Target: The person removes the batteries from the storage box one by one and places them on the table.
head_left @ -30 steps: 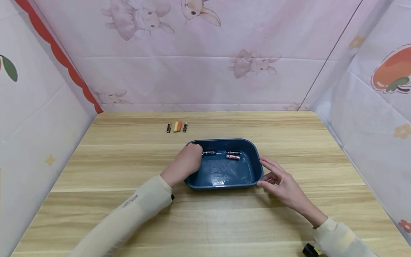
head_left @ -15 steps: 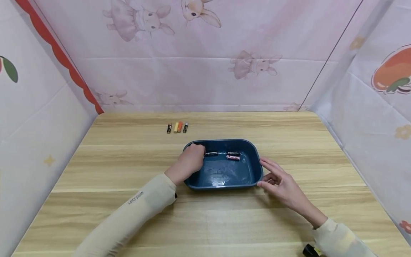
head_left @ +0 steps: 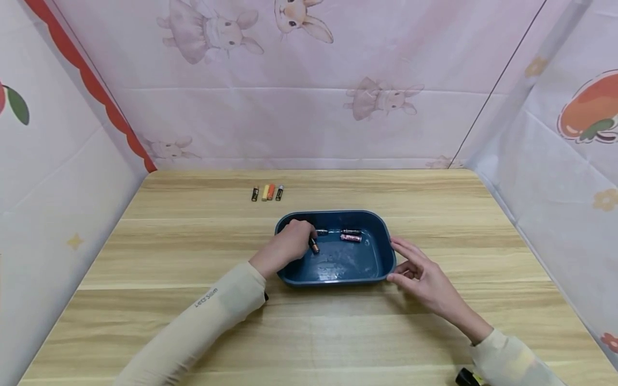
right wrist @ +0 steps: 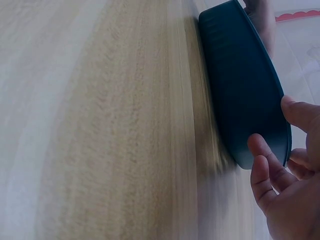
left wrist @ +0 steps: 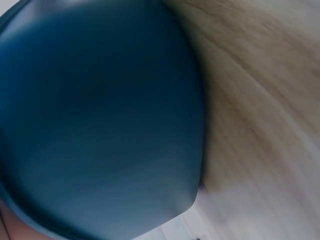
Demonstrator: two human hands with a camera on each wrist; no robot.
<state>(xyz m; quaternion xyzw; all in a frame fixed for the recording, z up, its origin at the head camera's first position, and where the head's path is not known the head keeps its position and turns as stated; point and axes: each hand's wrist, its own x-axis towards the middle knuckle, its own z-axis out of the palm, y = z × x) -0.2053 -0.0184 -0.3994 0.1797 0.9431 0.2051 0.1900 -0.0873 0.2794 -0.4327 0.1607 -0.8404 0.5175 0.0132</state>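
A dark blue plastic tub (head_left: 338, 268) stands on the table. My left hand (head_left: 287, 244) reaches over its left end and pinches a black battery with a copper-coloured end (head_left: 314, 246), held at a slant inside the tub. Along the far inner wall lie a dark battery (head_left: 322, 232), partly behind my fingers, another dark battery (head_left: 350, 231) and a pinkish-red battery (head_left: 351, 238). My right hand (head_left: 427, 279) touches the outside of the tub's right end, thumb and fingers spread. In the left wrist view, the tub's wall (left wrist: 110, 125) hides most of the left hand.
Behind the tub, several batteries lie in a row: a black one (head_left: 255, 193), a yellow one (head_left: 265, 192), an orange one (head_left: 271, 192) and another black one (head_left: 279, 193). Printed cloth walls (head_left: 309, 123) border the wooden table (head_left: 309, 332).
My left hand has lifted slightly and shifted right inside the tub, bringing the slanted black battery into sight between its fingers. The right hand and the tub stay put.
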